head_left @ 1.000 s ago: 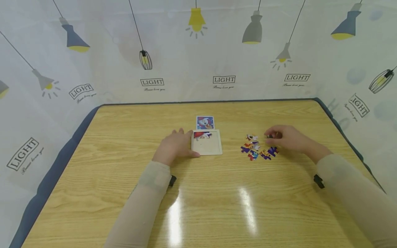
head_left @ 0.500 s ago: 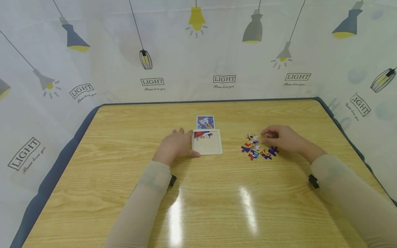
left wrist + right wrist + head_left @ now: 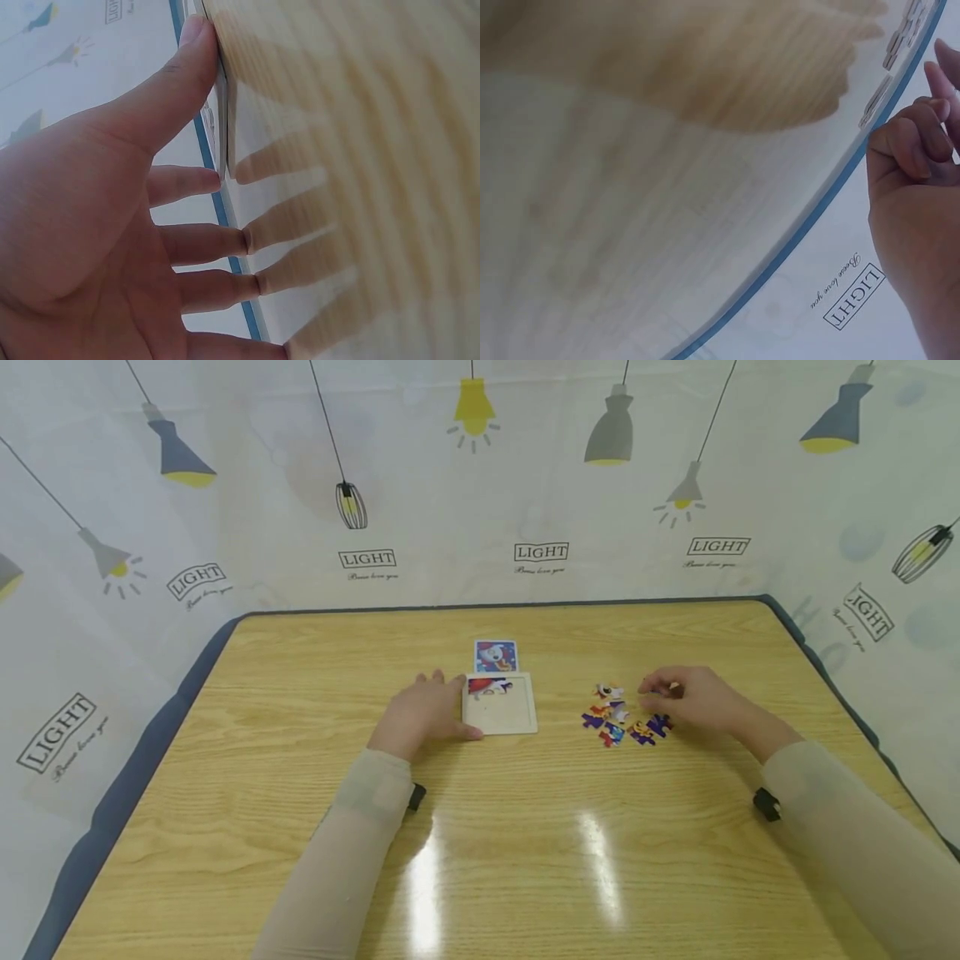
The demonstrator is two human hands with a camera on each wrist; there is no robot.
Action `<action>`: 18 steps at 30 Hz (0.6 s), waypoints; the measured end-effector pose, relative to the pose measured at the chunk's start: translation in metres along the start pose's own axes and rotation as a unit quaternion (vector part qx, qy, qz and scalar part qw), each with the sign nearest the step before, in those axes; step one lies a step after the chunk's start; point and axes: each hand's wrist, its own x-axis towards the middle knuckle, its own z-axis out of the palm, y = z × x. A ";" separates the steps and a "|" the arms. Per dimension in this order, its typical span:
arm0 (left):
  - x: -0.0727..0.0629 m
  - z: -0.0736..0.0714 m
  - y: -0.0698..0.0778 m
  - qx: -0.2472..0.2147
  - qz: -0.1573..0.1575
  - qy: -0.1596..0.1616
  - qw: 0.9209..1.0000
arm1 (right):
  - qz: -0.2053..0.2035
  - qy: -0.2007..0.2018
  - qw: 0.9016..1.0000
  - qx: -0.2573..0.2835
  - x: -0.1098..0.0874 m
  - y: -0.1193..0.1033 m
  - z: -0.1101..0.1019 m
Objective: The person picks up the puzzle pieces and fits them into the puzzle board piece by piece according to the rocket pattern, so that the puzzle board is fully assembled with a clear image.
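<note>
In the head view, my left hand (image 3: 423, 710) rests at the left side of a pale square puzzle tray (image 3: 517, 714), its fingers spread and its thumb at the near corner. The left wrist view shows the thumb against the tray's edge and the fingers straight. A few joined jigsaw pieces (image 3: 487, 685) fill the tray's upper left. My right hand (image 3: 697, 693) hovers just right of a loose pile of jigsaw pieces (image 3: 615, 712); its thumb and index finger are apart and the other fingers curl. A purple patch shows between them, apparently a piece lying beneath.
A square picture card (image 3: 496, 656) of a cartoon character lies just behind the tray. The wooden table (image 3: 525, 827) has a dark blue back edge, with a lamp-printed cloth (image 3: 420, 485) hanging behind it.
My right hand shifts slightly left over the pieces, then back right, its thumb and finger staying near the pile. The left hand and the tray stay where they were.
</note>
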 end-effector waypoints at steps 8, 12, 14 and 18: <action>0.000 0.000 0.002 0.002 0.000 0.002 1.000 | -0.060 -0.014 0.998 0.028 -0.024 0.010 -0.003; -0.001 0.000 0.002 0.002 0.002 0.002 1.000 | -0.065 -0.021 0.998 0.011 -0.030 0.015 -0.004; -0.001 0.000 0.002 0.002 0.002 0.001 1.000 | -0.059 -0.024 0.998 -0.001 -0.031 0.015 -0.004; -0.002 0.000 0.002 -0.001 0.000 -0.003 1.000 | -0.035 -0.024 0.999 -0.018 -0.029 0.016 -0.003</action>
